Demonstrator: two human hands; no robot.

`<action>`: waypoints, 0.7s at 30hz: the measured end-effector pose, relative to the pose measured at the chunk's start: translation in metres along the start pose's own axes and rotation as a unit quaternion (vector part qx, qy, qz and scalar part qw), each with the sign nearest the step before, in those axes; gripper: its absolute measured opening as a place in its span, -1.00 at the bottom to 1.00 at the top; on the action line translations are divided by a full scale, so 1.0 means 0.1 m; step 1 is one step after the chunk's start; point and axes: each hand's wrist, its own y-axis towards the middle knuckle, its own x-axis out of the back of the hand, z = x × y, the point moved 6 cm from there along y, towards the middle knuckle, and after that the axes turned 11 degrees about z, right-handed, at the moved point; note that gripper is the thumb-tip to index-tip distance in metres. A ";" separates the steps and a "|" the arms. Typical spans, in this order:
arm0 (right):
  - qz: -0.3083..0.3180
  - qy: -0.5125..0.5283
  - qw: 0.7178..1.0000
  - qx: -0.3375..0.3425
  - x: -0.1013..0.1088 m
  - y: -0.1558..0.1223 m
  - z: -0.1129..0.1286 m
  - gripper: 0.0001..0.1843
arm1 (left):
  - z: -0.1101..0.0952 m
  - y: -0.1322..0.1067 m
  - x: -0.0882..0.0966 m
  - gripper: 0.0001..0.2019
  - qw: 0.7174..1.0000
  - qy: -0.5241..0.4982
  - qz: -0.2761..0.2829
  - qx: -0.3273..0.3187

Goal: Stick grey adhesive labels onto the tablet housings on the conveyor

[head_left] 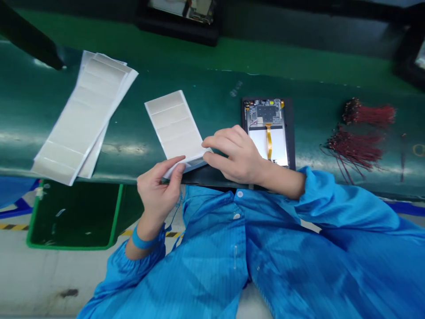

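Observation:
A white sheet of beige adhesive strips (174, 119) lies slanted on the green bench, its near end bent up at the bench edge. My left hand (161, 184) pinches that near end between thumb and forefinger. At the sheet's right corner is my right hand (237, 155), thumb and forefinger brought close together; whatever is between them is too small to make out. Right of the sheet, partly behind my right wrist, rests an opened tablet (265, 128) with a circuit board, an orange ribbon cable and silvery battery on a dark plate.
Several more adhesive sheets (86, 110) are stacked at the left. Two bundles of red wires (357, 146) lie on the right, with a single wire (403, 155) beside them. A green bin (114, 217) stands below the bench edge. Another device in a black holder (179, 26) sits at the back.

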 end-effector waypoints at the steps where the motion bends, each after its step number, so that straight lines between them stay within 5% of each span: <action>1: -0.017 0.025 1.000 -0.008 0.11 -0.06 0.00 -0.70 | -0.01 0.00 -0.02 -0.81 1.000 0.004 0.004 -0.021; 4: -0.105 0.132 0.978 -0.125 0.54 -0.36 -0.16 -0.82 | -0.06 0.00 -0.08 -0.70 0.992 0.012 0.040 -0.116; 7: -0.108 0.220 0.929 -0.279 0.78 -0.81 -0.39 -0.86 | -0.15 -0.04 -0.12 -0.46 0.978 0.012 0.102 -0.181; 12: -0.039 0.322 0.846 -0.423 0.53 -1.49 -0.61 -0.82 | -0.59 -0.11 -0.11 -0.35 0.972 0.000 0.083 -0.220; 16: -0.025 0.308 0.838 -0.451 0.26 -1.64 -0.68 -0.86 | -1.02 -0.06 -0.60 -0.37 0.926 -0.016 0.185 -0.328; 21: -0.006 0.288 0.846 -0.449 0.19 -1.59 -0.74 -0.87 | -1.11 0.11 -1.19 -0.59 0.907 0.045 0.237 -0.344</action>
